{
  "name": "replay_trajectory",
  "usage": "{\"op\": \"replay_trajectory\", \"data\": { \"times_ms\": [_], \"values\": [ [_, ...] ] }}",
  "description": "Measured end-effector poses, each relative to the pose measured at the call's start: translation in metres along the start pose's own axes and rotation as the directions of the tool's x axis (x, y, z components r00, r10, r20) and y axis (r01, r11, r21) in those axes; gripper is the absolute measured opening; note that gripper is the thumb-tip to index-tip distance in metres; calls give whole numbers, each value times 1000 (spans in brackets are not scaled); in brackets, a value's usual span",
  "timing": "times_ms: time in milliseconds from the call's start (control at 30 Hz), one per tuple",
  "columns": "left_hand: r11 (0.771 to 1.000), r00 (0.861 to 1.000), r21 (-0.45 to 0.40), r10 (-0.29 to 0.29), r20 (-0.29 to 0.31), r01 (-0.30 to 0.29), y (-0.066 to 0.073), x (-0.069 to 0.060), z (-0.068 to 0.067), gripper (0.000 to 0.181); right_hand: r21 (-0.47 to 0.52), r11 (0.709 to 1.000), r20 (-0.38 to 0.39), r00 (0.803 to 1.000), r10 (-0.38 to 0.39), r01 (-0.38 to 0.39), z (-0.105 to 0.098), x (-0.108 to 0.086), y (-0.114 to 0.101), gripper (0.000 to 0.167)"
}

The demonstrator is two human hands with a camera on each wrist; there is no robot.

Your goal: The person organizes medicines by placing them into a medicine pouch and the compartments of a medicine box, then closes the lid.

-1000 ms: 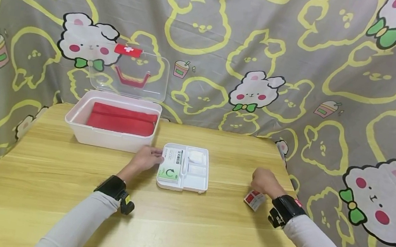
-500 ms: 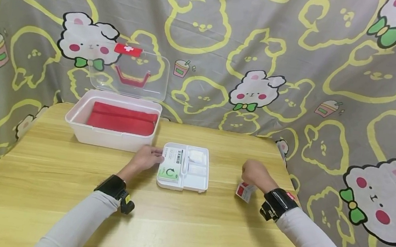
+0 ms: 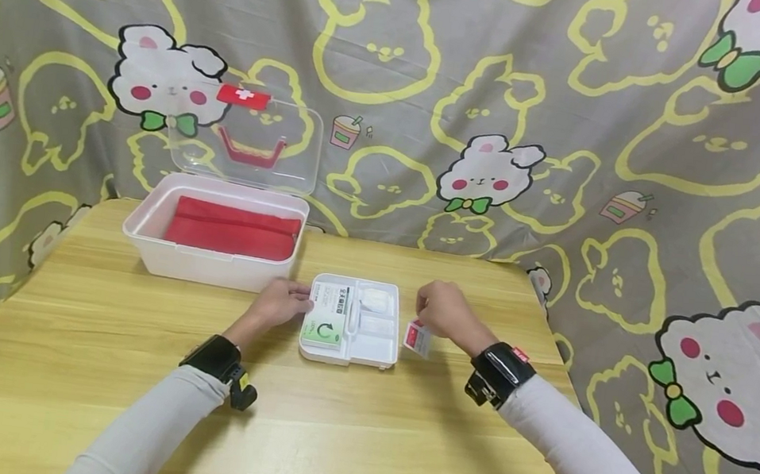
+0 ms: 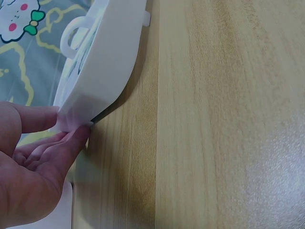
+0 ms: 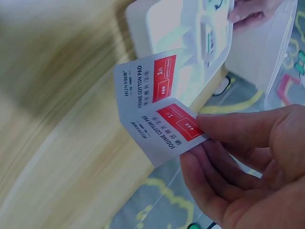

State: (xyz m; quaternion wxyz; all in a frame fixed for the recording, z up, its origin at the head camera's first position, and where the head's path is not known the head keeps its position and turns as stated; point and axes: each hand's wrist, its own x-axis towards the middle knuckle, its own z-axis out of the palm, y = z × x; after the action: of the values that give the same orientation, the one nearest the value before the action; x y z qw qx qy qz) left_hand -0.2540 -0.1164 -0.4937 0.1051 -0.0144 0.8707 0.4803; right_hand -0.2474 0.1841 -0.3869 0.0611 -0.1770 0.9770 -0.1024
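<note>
A white compartment tray (image 3: 377, 351) lies on the table with a white-and-green box (image 3: 326, 314) in its left part. White packs (image 3: 377, 301) fill its upper right compartments. My left hand (image 3: 277, 304) pinches the tray's left edge; the left wrist view has the thumb and fingers at the corner of the tray wall (image 4: 109, 57). Just right of the tray, my right hand (image 3: 449, 310) holds a joined pair of iodine cotton pad packets (image 5: 159, 136) above the table. Thumb and fingers grip one end of them, and the packets are folded at the middle.
A white first-aid box (image 3: 217, 268) with its clear lid (image 3: 298, 150) raised stands at the back left. Inside it lies a red pouch (image 3: 233, 230). A patterned curtain (image 3: 393, 30) hangs behind and beside the wooden table (image 3: 296, 434).
My right hand has moved left with the iodine cotton pad packets, from the table's right side to beside the tray. The left hand has stayed at the tray's edge.
</note>
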Motion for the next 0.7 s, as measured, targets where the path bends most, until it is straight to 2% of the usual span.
{"op": "replay_trajectory", "data": {
  "times_ms": [167,300,533,700],
  "values": [
    [1000,1000,9,5,1,-5,0,0,0,44,19,998,-31,998,-54,54,2,7,-23,16],
    [1000,1000,13,11,-1,-11,-1,0,0,44,34,998,-21,998,-53,53,7,11,-38,18],
    [1000,1000,16,9,3,-9,0,1,0,43,23,996,-6,997,-81,81,27,13,-50,20],
    [1000,1000,22,13,-1,-13,-1,1,0,44,22,997,19,997,-74,74,40,11,-56,21]
  ]
}}
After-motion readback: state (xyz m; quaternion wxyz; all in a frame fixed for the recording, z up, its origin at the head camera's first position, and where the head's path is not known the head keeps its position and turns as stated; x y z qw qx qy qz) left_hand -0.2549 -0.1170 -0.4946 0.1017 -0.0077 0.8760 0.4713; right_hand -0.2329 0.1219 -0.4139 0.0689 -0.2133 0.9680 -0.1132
